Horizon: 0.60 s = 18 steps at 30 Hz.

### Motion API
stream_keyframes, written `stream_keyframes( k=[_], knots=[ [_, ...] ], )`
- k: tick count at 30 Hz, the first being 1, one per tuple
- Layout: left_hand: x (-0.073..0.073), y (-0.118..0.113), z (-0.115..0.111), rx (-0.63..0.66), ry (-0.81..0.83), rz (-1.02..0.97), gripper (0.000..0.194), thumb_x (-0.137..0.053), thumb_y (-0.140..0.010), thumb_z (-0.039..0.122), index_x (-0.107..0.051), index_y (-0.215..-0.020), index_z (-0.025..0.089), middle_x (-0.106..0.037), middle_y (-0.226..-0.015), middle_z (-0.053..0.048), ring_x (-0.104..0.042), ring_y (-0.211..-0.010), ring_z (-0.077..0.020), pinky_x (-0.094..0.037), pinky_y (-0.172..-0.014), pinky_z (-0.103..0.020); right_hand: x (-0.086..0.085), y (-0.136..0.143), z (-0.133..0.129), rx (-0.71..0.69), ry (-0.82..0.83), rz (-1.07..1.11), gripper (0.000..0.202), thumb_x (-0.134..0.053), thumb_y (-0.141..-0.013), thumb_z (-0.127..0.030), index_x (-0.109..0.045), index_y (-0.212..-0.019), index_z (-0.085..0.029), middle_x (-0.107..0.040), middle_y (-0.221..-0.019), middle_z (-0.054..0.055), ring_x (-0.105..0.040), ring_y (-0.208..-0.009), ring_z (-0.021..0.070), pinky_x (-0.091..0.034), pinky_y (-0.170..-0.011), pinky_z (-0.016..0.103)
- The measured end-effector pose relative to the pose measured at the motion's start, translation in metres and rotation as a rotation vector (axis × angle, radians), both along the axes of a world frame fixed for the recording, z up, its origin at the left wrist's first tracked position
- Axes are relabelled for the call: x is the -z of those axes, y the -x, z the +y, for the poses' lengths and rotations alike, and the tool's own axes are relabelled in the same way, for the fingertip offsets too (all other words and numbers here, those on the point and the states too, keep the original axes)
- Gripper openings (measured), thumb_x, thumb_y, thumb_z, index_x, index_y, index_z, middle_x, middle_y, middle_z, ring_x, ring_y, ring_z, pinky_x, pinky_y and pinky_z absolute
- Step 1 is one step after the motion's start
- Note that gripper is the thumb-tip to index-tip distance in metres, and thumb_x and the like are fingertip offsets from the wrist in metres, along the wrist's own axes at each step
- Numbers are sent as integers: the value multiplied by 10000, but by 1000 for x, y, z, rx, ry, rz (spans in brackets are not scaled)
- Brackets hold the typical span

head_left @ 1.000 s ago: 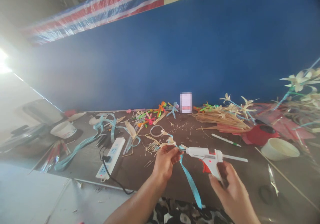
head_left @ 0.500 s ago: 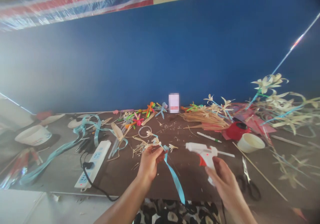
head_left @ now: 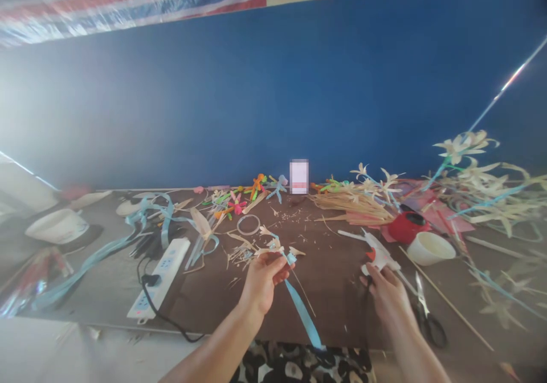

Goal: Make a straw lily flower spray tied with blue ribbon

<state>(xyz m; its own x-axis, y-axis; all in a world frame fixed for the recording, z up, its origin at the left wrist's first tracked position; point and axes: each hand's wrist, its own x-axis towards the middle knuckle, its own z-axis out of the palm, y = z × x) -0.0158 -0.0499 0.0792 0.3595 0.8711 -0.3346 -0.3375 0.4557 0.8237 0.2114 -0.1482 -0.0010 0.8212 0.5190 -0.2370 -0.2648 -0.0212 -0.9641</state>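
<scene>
three items held: ribbon (head_left: 304,317) and flowers (head_left: 276,245), pinched in your left grip (head_left: 261,283) over the worktop (head_left: 333,283), presumably so nothing unwinds; glue gun (head_left: 383,252), your right grip (head_left: 390,294) curled round it near the scissors (head_left: 422,297), pointed away, presumably for heat.

The things lie on a dark brown surface (head_left: 205,297) that runs back to a blue wall. At its left are a white bowl (head_left: 57,225), a loose light blue ribbon (head_left: 92,263) and a white power strip (head_left: 159,280) with a black plug in it. Near the middle, a ring (head_left: 248,224) lies just beyond a scatter of straw scraps (head_left: 239,253); bright fuzzy pieces (head_left: 236,203) lie farther back. At the right are a bundle of dry strips (head_left: 354,205), a pale cup (head_left: 431,249), a thin stick (head_left: 457,309) and black-handled scissors (head_left: 435,329).
</scene>
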Motion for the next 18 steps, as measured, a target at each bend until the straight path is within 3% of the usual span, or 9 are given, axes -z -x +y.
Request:
stream_keyframes(
  k=[3, 8, 10, 13, 15, 18],
  knots=[
    [-2, 2, 2, 5, -1, -2, 254, -691, -577, 212, -503, -739, 154, -617, -657, 1, -628, -654, -180, -431, -519, -215, -5, -15, -15, -107, 78, -115, 302, -655, -563, -326, -584, -817, -177, -611, -751, 8, -576, -683, 164, -464, -571, 251],
    [-2, 4, 3, 22, -7, 7, 269, -693, -565, 225, -507, -748, 156, -612, -665, -2, -625, -636, -184, -424, -508, -222, -24, -30, -28, -102, 349, -480, 332, -623, -569, -385, -622, -844, -201, -642, -742, 47, -584, -771, 271, -445, -677, 386],
    [-1, 3, 1, 23, -17, 13, 275, -694, -559, 231, -513, -751, 155, -610, -664, -3, -620, -619, -178, -421, -503, -224, -39, -12, -25, -171, 339, -556, 361, -595, -589, -403, -614, -894, -211, -647, -747, 42, -592, -755, 269, -432, -706, 409],
    [1, 0, -2, 19, -65, 12, 258, -681, -575, 246, -524, -756, 151, -606, -663, -7, -610, -615, -166, -422, -518, -230, -63, 40, -11, -564, 171, -355, 282, -547, -670, -411, -636, -823, -191, -661, -767, 62, -608, -720, 227, -462, -665, 328],
    [2, -1, -3, 7, -97, 25, 239, -672, -588, 249, -533, -756, 150, -604, -657, -8, -601, -616, -157, -421, -528, -229, -71, 78, 0, -742, 45, -211, 254, -525, -711, -392, -621, -809, -178, -657, -731, 47, -610, -690, 197, -471, -641, 293],
    [0, 0, -4, -14, -149, 61, 202, -662, -600, 239, -549, -741, 148, -596, -626, -4, -580, -599, -140, -416, -535, -226, -72, 117, 15, -783, -29, -172, 193, -562, -691, -353, -569, -750, -169, -609, -605, 3, -578, -546, 150, -450, -508, 238]
  ],
)
